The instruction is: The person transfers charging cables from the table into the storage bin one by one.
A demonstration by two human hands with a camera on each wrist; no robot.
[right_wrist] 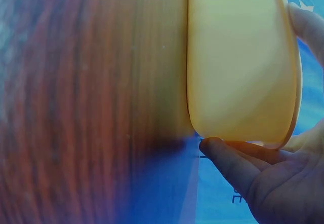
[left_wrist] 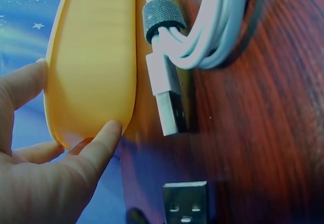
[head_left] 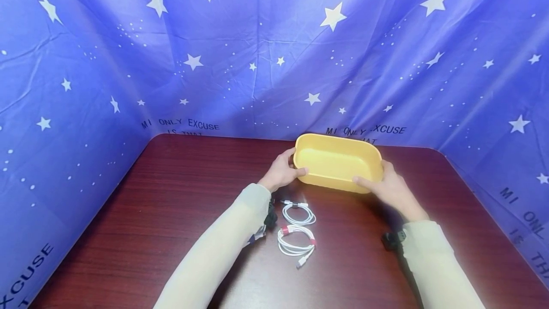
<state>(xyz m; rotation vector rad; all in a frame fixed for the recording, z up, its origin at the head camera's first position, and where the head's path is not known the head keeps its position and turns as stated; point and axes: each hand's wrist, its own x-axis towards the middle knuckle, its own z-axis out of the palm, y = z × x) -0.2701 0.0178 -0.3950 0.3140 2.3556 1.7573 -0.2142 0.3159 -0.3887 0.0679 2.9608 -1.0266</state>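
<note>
A yellow plastic bin (head_left: 336, 162) with rounded corners stands towards the back right of the table, its inside facing up and bare. My left hand (head_left: 280, 171) grips the left end, the thumb at the near rim. At the opposite end, my right hand (head_left: 393, 190) holds the bin in the same way. In both wrist views fingers and thumb curve round the end walls. Nearer to me lie two coiled white cables: one with a dark tie (head_left: 299, 213), the other with red ties (head_left: 296, 241). Both rest just right of my left forearm.
The dark red wooden table (head_left: 184, 170) has rounded back corners. A blue star-patterned curtain (head_left: 240, 51) hangs behind it and on both sides. Another cable end (head_left: 257, 236) shows partly from under my left forearm, and a metal USB plug (left_wrist: 186, 203) appears in the left wrist view.
</note>
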